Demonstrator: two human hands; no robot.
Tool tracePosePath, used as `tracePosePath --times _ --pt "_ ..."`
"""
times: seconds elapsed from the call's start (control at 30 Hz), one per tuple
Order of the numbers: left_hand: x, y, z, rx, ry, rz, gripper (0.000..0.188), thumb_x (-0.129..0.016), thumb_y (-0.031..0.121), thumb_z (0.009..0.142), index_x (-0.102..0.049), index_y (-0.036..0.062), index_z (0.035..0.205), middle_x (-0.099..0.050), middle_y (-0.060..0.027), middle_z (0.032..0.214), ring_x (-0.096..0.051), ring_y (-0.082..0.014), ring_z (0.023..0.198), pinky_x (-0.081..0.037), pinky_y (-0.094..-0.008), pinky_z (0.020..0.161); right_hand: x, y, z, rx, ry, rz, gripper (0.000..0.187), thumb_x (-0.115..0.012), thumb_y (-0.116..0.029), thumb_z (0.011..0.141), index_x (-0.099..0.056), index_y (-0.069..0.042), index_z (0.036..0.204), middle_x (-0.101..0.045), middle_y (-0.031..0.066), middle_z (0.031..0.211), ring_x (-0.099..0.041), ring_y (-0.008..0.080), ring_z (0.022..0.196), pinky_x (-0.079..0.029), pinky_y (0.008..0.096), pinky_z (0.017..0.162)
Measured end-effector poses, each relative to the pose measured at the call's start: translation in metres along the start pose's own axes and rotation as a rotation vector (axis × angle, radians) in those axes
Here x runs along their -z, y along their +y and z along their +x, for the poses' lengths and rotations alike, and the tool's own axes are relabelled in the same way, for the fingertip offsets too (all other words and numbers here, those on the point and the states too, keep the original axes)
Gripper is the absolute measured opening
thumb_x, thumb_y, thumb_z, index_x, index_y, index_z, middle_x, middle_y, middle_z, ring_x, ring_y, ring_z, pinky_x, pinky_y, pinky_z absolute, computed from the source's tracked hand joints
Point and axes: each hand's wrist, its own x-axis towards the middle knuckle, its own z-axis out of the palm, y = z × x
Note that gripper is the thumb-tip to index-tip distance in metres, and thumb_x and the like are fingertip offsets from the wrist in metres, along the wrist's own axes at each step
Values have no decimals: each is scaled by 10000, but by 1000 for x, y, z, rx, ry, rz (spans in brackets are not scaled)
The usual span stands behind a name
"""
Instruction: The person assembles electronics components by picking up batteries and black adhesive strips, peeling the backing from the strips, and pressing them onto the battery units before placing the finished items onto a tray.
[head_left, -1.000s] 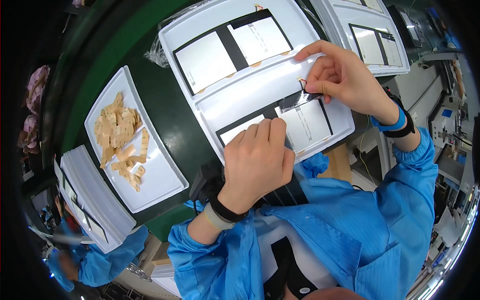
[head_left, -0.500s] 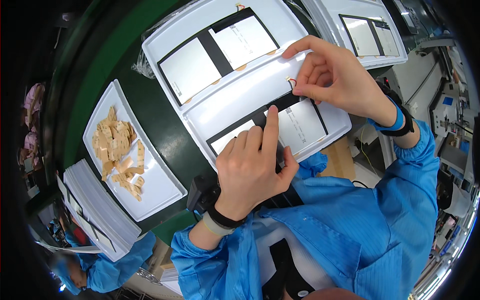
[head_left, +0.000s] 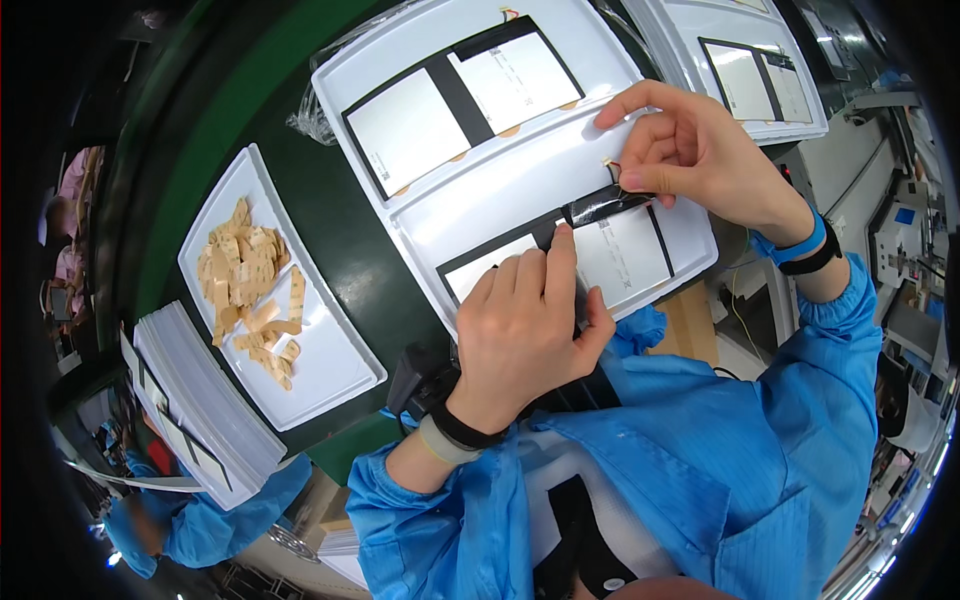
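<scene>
A flat battery pack (head_left: 622,258), with two white cells joined by black tape, lies in the near compartment of a white plastic tray (head_left: 420,222). My left hand (head_left: 525,325) is over it, index finger stretched out with its tip on the pack near the middle black band; the thumb is apart and nothing is held. My right hand (head_left: 700,160) pinches the right end of a glossy black strip (head_left: 603,205) along the pack's far edge. A small white connector with thin wires (head_left: 611,168) sticks up beside those fingertips. My left hand hides part of the left cell.
Another battery pack (head_left: 410,130) lies in the tray's far compartment. To the left, a white tray (head_left: 335,385) holds tan paper strips (head_left: 245,265), beside stacked white trays (head_left: 205,400). At the far right another tray holds a pack (head_left: 745,85). A person in blue (head_left: 235,515) is at lower left.
The strip along the pack's far edge now looks glossier and seems slightly raised at my right fingertips. Both hands keep nearly the same places on the pack; the whole view has shifted slightly.
</scene>
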Motion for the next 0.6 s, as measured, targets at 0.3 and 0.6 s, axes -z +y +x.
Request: tracePosePath --times 0.3,0.6 --pt "2 -1 1 11 -13 -9 482 -772 207 755 -694 -60 1149 -650 -106 772 -640 -232 629 -514 -320 574 1 11 -5 88 68 15 471 -762 -5 927 -572 -20 1358 -697 25 878 -628 39 720 -487 172 591" --pt "0 -3 0 -7 29 -37 516 -773 196 741 -694 -62 1180 -638 -93 750 -641 -228 614 -510 -313 560 -10 7 -3 58 83 21 431 -766 -8 931 -584 -32 1321 -731 52 891 -688 71 762 -555 209 632"
